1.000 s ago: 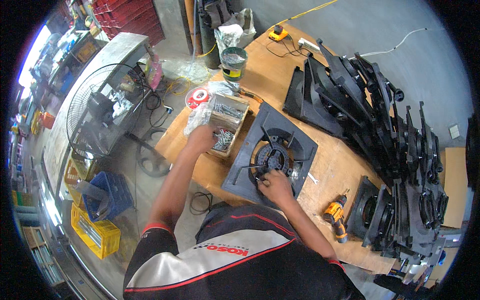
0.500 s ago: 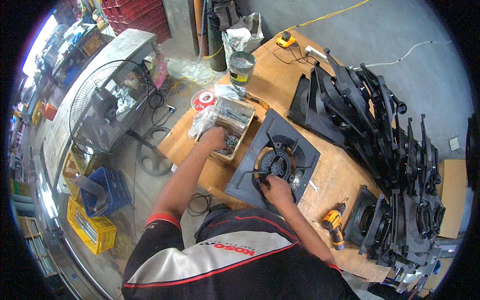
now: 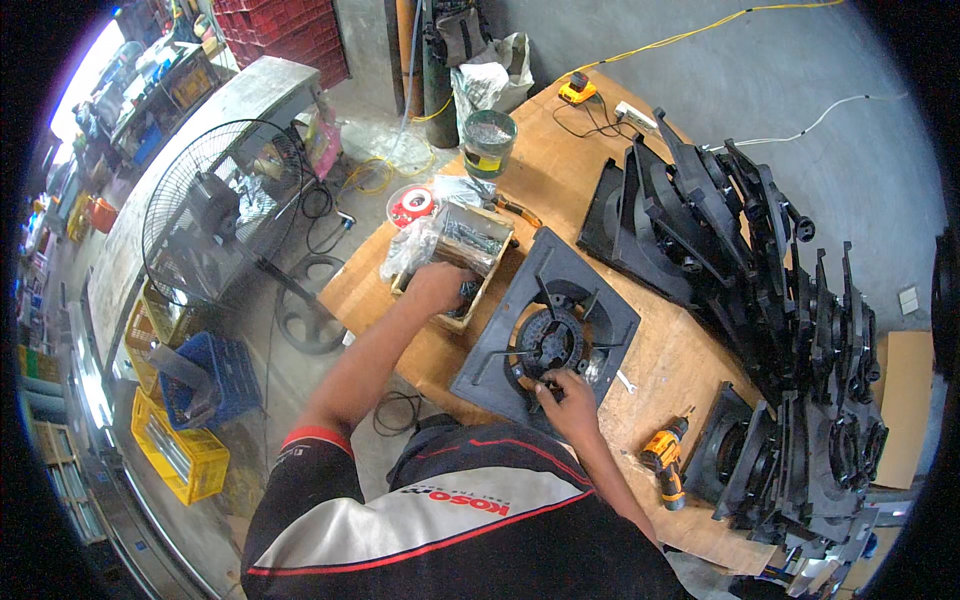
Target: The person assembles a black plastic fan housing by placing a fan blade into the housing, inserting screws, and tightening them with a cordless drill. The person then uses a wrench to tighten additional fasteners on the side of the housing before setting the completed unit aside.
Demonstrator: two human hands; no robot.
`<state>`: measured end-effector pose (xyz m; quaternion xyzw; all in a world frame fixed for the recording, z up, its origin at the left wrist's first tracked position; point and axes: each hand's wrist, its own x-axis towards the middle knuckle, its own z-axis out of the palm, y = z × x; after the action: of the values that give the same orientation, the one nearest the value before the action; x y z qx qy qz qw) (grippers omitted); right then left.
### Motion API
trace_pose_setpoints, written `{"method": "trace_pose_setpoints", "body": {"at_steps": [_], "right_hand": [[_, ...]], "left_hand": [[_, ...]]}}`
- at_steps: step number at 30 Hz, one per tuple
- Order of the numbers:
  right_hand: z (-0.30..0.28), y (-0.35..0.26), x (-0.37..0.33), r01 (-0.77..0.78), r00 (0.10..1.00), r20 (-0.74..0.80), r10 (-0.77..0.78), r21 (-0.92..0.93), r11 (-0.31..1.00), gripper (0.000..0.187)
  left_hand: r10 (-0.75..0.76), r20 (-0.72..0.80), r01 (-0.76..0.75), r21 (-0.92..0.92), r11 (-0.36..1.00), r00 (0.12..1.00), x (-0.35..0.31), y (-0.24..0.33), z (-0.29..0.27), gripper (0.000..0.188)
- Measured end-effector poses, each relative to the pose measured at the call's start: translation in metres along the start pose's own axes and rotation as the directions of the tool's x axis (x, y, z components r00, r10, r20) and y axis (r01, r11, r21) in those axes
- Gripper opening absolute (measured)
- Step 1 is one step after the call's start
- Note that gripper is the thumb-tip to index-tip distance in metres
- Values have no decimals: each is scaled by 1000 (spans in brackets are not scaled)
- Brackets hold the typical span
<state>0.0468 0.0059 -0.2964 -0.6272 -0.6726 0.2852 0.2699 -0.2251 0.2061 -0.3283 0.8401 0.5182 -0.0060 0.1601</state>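
My left hand (image 3: 438, 288) reaches into a wooden box (image 3: 487, 288) of screws or bolts, its fingertips hidden among the small metal parts. To the right of the box lies a square black gas stove (image 3: 505, 300) with a round burner (image 3: 552, 340) and support arms. At the burner's near edge is my right hand (image 3: 570, 402), its fingers bent and pinched together. Whatever sits in that pinch is too small to name. The box's far compartment holds longer screws (image 3: 472, 235).
Stacked black stove bodies (image 3: 720, 230) fill the table's right side. An orange cordless drill (image 3: 664, 455) and a small wrench (image 3: 627, 382) lie nearer. Beyond the box are a red-and-white tape roll (image 3: 411, 205), pliers (image 3: 519, 211) and a bucket (image 3: 488, 145). A fan (image 3: 215, 205) stands left.
My right hand has drawn slightly right and toward me from the burner's middle. My left hand has shifted a little to the right within the box.
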Motion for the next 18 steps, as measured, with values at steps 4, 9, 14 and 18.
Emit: {"method": "trace_pose_setpoints", "body": {"at_steps": [4, 9, 14, 18], "right_hand": [[-1, -2, -1, 16, 1000, -22, -16, 5, 1000, 20], [-4, 0, -2, -26, 999, -30, 29, 88, 996, 20], [-21, -3, -7, -26, 995, -91, 32, 68, 997, 19], [-28, -1, -13, -66, 988, -135, 77, 84, 994, 18]], "left_hand": [[12, -21, -13, -17, 1000, 1000, 11, -7, 13, 31], [-5, -85, -2, -81, 997, 996, 17, -20, 30, 22], [-147, -89, 112, -317, 942, 985, 6, -12, 9, 29], [-176, -157, 106, -373, 922, 972, -6, -11, -5, 32]]}}
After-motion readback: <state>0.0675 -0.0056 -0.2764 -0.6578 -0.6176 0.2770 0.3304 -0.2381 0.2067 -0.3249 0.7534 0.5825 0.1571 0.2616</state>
